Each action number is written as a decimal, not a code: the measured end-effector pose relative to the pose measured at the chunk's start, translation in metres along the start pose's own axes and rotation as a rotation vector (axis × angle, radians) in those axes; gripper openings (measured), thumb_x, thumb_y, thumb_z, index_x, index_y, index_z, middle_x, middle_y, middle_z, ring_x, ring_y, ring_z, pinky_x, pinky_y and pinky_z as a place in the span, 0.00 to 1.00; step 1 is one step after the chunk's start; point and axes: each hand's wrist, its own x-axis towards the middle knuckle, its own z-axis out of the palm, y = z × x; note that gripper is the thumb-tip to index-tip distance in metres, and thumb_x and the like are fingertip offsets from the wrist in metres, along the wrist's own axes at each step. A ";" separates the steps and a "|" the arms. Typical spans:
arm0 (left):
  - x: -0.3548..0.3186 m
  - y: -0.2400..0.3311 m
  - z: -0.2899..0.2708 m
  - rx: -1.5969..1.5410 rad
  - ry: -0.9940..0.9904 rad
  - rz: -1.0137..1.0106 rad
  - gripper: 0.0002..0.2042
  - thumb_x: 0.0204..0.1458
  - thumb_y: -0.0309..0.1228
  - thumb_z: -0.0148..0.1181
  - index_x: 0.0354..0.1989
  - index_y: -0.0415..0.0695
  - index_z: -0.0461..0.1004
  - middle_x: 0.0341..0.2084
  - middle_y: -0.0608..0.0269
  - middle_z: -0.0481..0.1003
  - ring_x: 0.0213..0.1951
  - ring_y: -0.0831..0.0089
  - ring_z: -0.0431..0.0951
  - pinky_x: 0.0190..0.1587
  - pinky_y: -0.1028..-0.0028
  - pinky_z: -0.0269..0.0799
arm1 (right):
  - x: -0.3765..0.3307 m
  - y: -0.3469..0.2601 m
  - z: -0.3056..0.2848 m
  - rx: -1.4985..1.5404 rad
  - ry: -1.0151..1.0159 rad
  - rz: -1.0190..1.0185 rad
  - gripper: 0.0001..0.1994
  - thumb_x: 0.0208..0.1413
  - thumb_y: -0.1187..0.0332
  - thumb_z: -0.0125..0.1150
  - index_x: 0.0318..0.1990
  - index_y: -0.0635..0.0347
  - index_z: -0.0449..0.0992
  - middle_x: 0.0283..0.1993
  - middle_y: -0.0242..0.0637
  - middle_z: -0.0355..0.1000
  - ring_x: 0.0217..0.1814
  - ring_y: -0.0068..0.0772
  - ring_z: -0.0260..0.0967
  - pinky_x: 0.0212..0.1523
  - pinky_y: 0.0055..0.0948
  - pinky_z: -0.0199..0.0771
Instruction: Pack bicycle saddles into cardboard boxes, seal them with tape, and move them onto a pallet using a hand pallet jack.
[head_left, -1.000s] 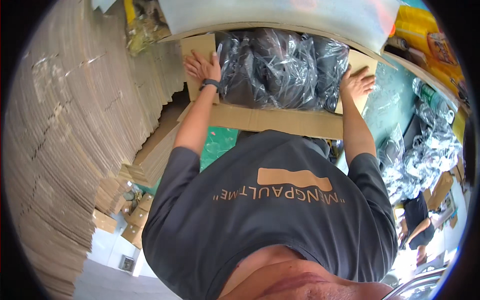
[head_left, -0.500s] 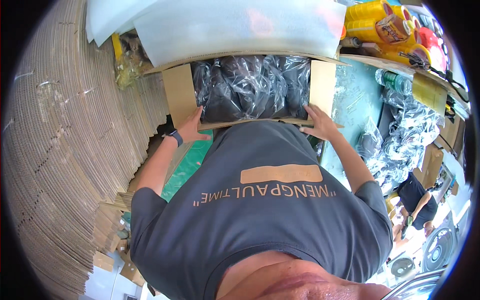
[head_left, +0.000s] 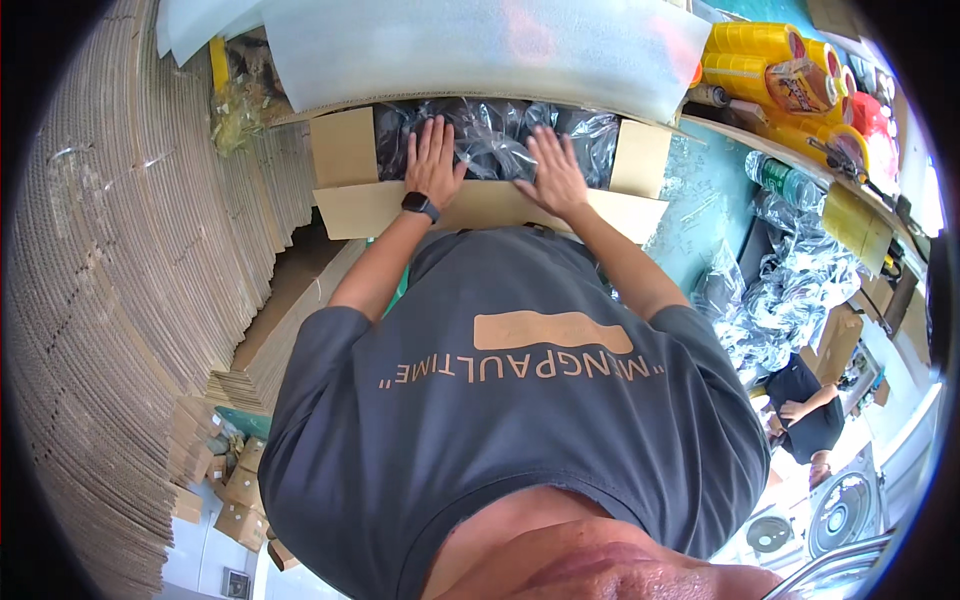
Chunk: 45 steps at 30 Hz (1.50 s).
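In front of me stands an open cardboard box point(head_left: 345, 150), its side flaps spread and its near flap folded out toward my body. Dark items wrapped in clear plastic point(head_left: 490, 140) fill it; their kind is hidden by the wrapping. My left hand point(head_left: 434, 165), with a dark watch on the wrist, lies flat on the wrapped items at the left of the middle. To its right, my right hand point(head_left: 556, 175) rests on the same plastic with fingers stretched and spread. Neither hand grips anything.
Stacked flat cardboard point(head_left: 130, 260) rises along the left. White foam sheets point(head_left: 480, 50) lie beyond the box. At right are yellow tape rolls point(head_left: 755, 60), a plastic bottle point(head_left: 785, 180) and more plastic-wrapped items point(head_left: 780, 290). Another person point(head_left: 805, 410) is farther off at lower right.
Both hands have moved from the box's near corners inward and forward onto the wrapped items. The near flap now shows folded out toward me.
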 end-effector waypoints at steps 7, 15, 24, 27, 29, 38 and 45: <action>0.015 0.000 0.040 0.112 -0.063 -0.239 0.43 0.61 0.44 0.62 0.80 0.33 0.54 0.83 0.48 0.48 0.83 0.45 0.43 0.81 0.41 0.42 | 0.038 0.001 0.028 0.003 -0.086 0.066 0.52 0.67 0.29 0.45 0.83 0.66 0.50 0.89 0.52 0.39 0.92 0.52 0.30 0.88 0.51 0.27; 0.016 0.001 0.038 0.159 -0.155 -0.253 0.43 0.62 0.48 0.61 0.81 0.37 0.54 0.84 0.50 0.46 0.84 0.49 0.42 0.82 0.40 0.40 | 0.036 0.003 0.013 0.111 -0.029 0.042 0.47 0.66 0.38 0.55 0.80 0.67 0.55 0.87 0.56 0.44 0.90 0.57 0.36 0.87 0.53 0.36; 0.031 0.009 0.042 -0.016 -0.089 -0.073 0.41 0.67 0.48 0.56 0.82 0.37 0.52 0.84 0.49 0.45 0.84 0.53 0.42 0.84 0.49 0.33 | 0.082 -0.004 -0.164 0.101 0.653 -0.052 0.36 0.54 0.61 0.76 0.71 0.56 0.70 0.72 0.46 0.71 0.73 0.56 0.68 0.73 0.55 0.65; 0.028 0.011 0.041 0.035 -0.092 -0.062 0.41 0.68 0.50 0.53 0.82 0.36 0.52 0.83 0.48 0.48 0.84 0.53 0.44 0.84 0.52 0.34 | 0.087 0.005 -0.127 0.054 0.413 -0.063 0.34 0.56 0.60 0.75 0.70 0.56 0.72 0.70 0.45 0.74 0.75 0.51 0.69 0.73 0.52 0.68; 0.021 0.006 0.043 0.041 -0.113 -0.072 0.40 0.69 0.50 0.52 0.82 0.36 0.51 0.83 0.48 0.48 0.84 0.53 0.44 0.84 0.53 0.33 | 0.070 -0.019 -0.127 0.203 0.102 0.086 0.32 0.57 0.61 0.73 0.69 0.56 0.72 0.70 0.44 0.75 0.76 0.50 0.68 0.74 0.50 0.68; -0.017 0.001 0.019 -0.123 -0.328 -0.310 0.24 0.68 0.46 0.55 0.63 0.42 0.79 0.59 0.46 0.80 0.59 0.48 0.80 0.62 0.48 0.75 | -0.008 -0.034 0.000 0.182 0.253 -0.035 0.33 0.69 0.53 0.63 0.76 0.57 0.66 0.81 0.44 0.62 0.83 0.51 0.58 0.83 0.48 0.56; -0.008 -0.019 -0.057 -0.083 0.015 0.198 0.37 0.53 0.47 0.76 0.69 0.42 0.73 0.65 0.51 0.74 0.65 0.52 0.73 0.70 0.48 0.66 | -0.024 0.033 -0.021 0.057 0.035 0.067 0.61 0.52 0.19 0.57 0.84 0.53 0.52 0.87 0.48 0.48 0.90 0.49 0.41 0.88 0.53 0.34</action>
